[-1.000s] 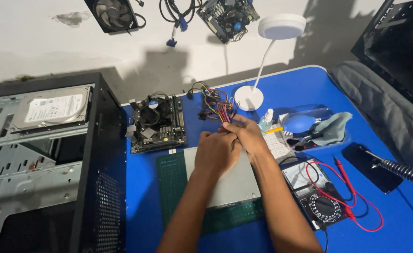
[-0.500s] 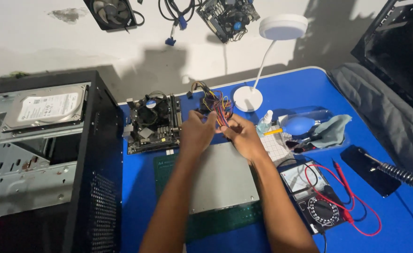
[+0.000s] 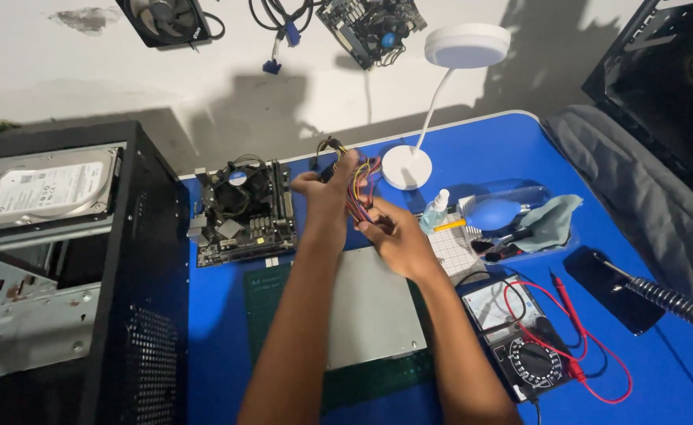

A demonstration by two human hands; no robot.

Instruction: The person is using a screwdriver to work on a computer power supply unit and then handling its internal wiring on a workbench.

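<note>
Both grips, left hand (image 3: 324,193) above right hand (image 3: 394,236), pinch the coloured wire bundle (image 3: 360,189) running between them.

Wall: off-white plaster (image 3: 63,71), scuffed, a grey patch (image 3: 87,17) near the top left; shadows fall across its lower part.
Wall items: a fan (image 3: 165,17), cables (image 3: 280,20) and a circuit board (image 3: 372,27) hang along the top.
Table: blue top (image 3: 472,145) with a white edge, set against the wall.
Lamp: white desk lamp (image 3: 466,46), round base (image 3: 407,167) on the table near the wall.
Right side: grey cloth (image 3: 645,189) beside the table, a dark panel (image 3: 669,71) above it.
Light: bright and even on the wall.
</note>
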